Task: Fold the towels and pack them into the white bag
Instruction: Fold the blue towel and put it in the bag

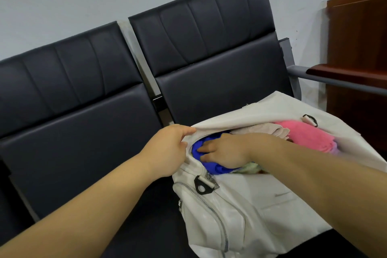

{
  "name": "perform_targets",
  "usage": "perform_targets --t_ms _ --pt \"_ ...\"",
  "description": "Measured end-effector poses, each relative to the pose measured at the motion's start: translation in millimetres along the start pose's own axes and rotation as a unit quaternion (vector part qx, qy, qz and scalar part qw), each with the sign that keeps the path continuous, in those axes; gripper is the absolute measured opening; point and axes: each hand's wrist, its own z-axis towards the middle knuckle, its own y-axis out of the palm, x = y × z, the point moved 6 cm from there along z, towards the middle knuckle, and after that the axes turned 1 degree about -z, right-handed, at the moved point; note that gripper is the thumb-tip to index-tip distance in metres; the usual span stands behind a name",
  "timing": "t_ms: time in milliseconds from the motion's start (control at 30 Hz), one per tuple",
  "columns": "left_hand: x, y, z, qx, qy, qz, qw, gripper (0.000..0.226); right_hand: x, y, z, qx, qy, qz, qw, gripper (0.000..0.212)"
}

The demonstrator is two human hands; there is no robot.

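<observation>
White bag (272, 205) lies on its side on the right-hand seat of a black padded bench (83, 142), mouth open toward the left, zip pocket and a black strap ring on its near face. Glossy white outer, upper flap lifted. Inside: blue towel (217, 168) at the left end of the opening, bunched rather than flat; beige towel (261, 130) and pink towel (303, 134) farther right under the flap; a scrap of pale green cloth (251, 168) at the near edge. My left hand (169, 142) pinches the flap's rim at the left corner of the mouth, thumb on top, fingers curled under. My right hand (224, 151) is inside the opening, palm down on the blue towel, fingers fairly straight, pointing left and pressing it, gripping nothing. Blue shows just beyond the fingertips and below the palm. Brown wooden cabinet (356, 48) stands far right.
</observation>
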Motion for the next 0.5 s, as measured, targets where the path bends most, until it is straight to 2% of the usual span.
perform_targets --t_ms 133,300,467,500 --pt "-3 3 2 -0.009 -0.004 0.004 1.000 0.051 4 17 11 0.015 0.023 0.027 0.999 0.052" --pt "-3 4 1 -0.016 -0.012 0.015 1.000 0.051 10 28 8 0.022 0.039 0.046 0.998 0.066" --pt "0 6 -5 -0.014 -0.011 0.013 1.000 0.051 8 21 -9 0.065 0.047 0.066 0.995 0.070" --pt "1 8 -5 -0.013 -0.011 0.010 1.000 0.050 8 19 -16 0.083 0.057 0.111 0.989 0.067"
